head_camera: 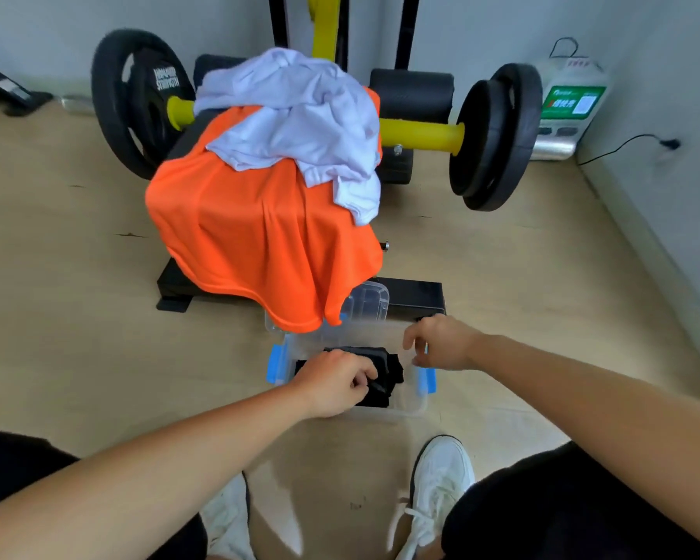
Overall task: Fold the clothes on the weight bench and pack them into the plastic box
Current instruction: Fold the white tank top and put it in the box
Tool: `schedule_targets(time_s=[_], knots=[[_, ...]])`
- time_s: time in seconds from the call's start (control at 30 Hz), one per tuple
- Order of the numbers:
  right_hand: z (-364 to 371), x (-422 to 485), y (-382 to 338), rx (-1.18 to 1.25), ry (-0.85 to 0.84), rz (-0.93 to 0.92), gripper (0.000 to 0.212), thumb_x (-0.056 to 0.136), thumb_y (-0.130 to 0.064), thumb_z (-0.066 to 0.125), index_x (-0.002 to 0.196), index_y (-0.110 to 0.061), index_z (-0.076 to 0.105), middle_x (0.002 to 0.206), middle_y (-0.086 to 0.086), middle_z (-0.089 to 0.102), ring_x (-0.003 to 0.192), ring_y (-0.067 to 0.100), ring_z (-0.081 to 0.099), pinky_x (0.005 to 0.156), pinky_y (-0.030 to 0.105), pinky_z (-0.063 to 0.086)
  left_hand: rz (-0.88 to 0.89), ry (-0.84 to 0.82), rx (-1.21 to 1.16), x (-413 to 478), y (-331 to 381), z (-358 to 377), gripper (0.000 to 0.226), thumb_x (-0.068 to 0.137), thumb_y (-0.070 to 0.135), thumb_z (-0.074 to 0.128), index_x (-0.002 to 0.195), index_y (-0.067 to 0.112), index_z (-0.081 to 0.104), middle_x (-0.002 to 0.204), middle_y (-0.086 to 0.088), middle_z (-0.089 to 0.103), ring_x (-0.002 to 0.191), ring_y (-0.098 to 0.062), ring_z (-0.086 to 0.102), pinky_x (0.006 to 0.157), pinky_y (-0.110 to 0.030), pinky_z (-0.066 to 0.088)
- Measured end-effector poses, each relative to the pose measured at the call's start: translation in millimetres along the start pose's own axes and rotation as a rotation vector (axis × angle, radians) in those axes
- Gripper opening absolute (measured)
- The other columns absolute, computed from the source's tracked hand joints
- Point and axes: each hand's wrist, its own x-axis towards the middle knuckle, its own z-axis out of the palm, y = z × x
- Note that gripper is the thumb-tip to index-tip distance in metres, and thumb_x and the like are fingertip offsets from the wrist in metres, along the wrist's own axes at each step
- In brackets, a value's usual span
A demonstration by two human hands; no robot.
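Tucking the black garment [388,369] down into the clear plastic box [415,402] looks like the step in hand, and the likeliest slip is the fold springing open. The bundle sits bunched against the left and middle of the box with one corner riding up, so letting go too early could undo it. The box stands on the wooden floor [77,317] just near of the weight bench [417,297], and a hard push might slide it. Its loose lid [368,303] lies just beyond it, under the hanging hem of the orange shirt [255,236]. That shirt drapes over the near end of the bench with the crumpled white shirt [300,119] heaped on top toward the far right, both still unfolded. Pulling the orange one first would probably drag the white one off onto the floor. The left hand [336,381] reaches in from the near left, wrist bent down, fingers curled round the black cloth and grasping it. The right hand [441,343] hovers at the box's far right rim with its fingers hooked downward. Whether it pinches the rim, the cloth or nothing is not clear.
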Motion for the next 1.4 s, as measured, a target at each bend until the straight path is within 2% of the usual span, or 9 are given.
schedule_targets(time_s=[0.23, 0.53, 0.67, 0.77, 0.87, 0.97, 1.1, 1.27, 1.4], knots=[[-82.2, -40.3, -28.3, 0.082, 0.168, -0.136, 0.024, 0.085, -0.025, 0.073, 0.109, -0.021, 0.068, 0.089, -0.008, 0.067, 0.081, 0.012, 0.061, 0.074, 0.022, 0.049, 0.219, 0.164, 0.046, -39.9, 36.0, -83.5, 0.027, 0.086, 0.028, 0.061, 0.110, 0.035, 0.069, 0.096, 0.019, 0.071, 0.083, 0.000, 0.063, 0.077, -0.027, 0.052], [-159.5, -50.6, -64.3, 0.386, 0.711, -0.267, 0.005, 0.080, -0.020, 0.077, 0.084, -0.020, 0.074, 0.072, -0.009, 0.070, 0.069, 0.006, 0.063, 0.070, 0.028, 0.053, 0.407, 0.631, -0.074, -35.0, 59.8, -202.5, 0.026, 0.082, 0.012, 0.066, 0.104, 0.024, 0.074, 0.092, 0.021, 0.066, 0.083, -0.003, 0.065, 0.071, -0.012, 0.047], [-175.9, -36.2, -71.9, 0.501, 0.799, -0.293, 0.004, 0.081, -0.018, 0.075, 0.083, -0.020, 0.073, 0.077, -0.006, 0.071, 0.070, 0.010, 0.066, 0.072, 0.034, 0.055, 0.340, 0.796, -0.029, -11.7, 41.1, -240.9, 0.031, 0.081, 0.025, 0.068, 0.112, 0.023, 0.071, 0.106, 0.014, 0.069, 0.098, -0.008, 0.063, 0.085, -0.032, 0.054], [-183.5, -19.6, -78.2, 0.487, 0.836, -0.290, 0.022, 0.081, -0.025, 0.079, 0.101, -0.022, 0.071, 0.093, -0.012, 0.065, 0.077, 0.009, 0.064, 0.075, 0.028, 0.054, 0.175, 0.820, 0.067, 0.2, 20.1, -263.7, 0.052, 0.076, 0.043, 0.066, 0.124, 0.021, 0.067, 0.120, 0.004, 0.068, 0.113, -0.016, 0.059, 0.099, -0.029, 0.044], [-189.9, -3.6, -85.3, 0.468, 0.819, -0.303, 0.044, 0.077, -0.036, 0.082, 0.117, -0.029, 0.064, 0.100, -0.021, 0.052, 0.078, 0.001, 0.059, 0.070, 0.017, 0.049, 0.079, 0.759, 0.105, 6.5, -1.2, -273.9, 0.065, 0.073, 0.059, 0.055, 0.114, 0.011, 0.071, 0.115, -0.009, 0.070, 0.106, -0.021, 0.057, 0.092, -0.032, 0.043], [-188.8, 10.2, -90.2, 0.423, 0.817, -0.288, 0.037, 0.078, -0.033, 0.080, 0.112, -0.031, 0.065, 0.094, -0.024, 0.049, 0.073, -0.005, 0.054, 0.065, 0.015, 0.041, -0.051, 0.685, 0.175, 11.4, -22.3, -275.4, 0.055, 0.076, 0.069, 0.050, 0.106, 0.029, 0.073, 0.111, 0.008, 0.071, 0.105, -0.022, 0.064, 0.088, -0.043, 0.051], [-191.9, 16.2, -90.8, 0.492, 0.882, -0.213, 0.009, 0.083, -0.016, 0.073, 0.079, -0.022, 0.067, 0.074, -0.012, 0.061, 0.064, 0.000, 0.055, 0.061, 0.019, 0.040, -0.035, 0.758, 0.159, 13.2, -16.3, -275.1, 0.039, 0.086, 0.062, 0.052, 0.082, 0.027, 0.068, 0.078, 0.009, 0.068, 0.081, -0.016, 0.065, 0.068, -0.040, 0.052], [-219.7, -1.9, -85.3, 1.027, 0.940, -0.277, 0.004, 0.091, -0.002, 0.064, 0.088, -0.002, 0.068, 0.080, 0.021, 0.068, 0.065, 0.016, 0.064, 0.065, 0.036, 0.057, 0.129, 0.866, -0.299, 8.8, 4.7, -284.5, 0.022, 0.087, 0.045, 0.065, 0.083, 0.024, 0.072, 0.073, 0.008, 0.071, 0.068, -0.008, 0.065, 0.067, -0.034, 0.051], [-234.4, -19.3, -84.3, 1.208, 0.954, -0.344, 0.006, 0.090, 0.002, 0.062, 0.090, -0.001, 0.067, 0.078, 0.016, 0.064, 0.067, 0.021, 0.062, 0.067, 0.034, 0.058, 0.217, 0.813, -0.369, 4.3, 17.4, -292.8, 0.009, 0.093, 0.022, 0.070, 0.084, 0.023, 0.072, 0.076, 0.005, 0.070, 0.065, -0.001, 0.055, 0.065, -0.022, 0.044]])
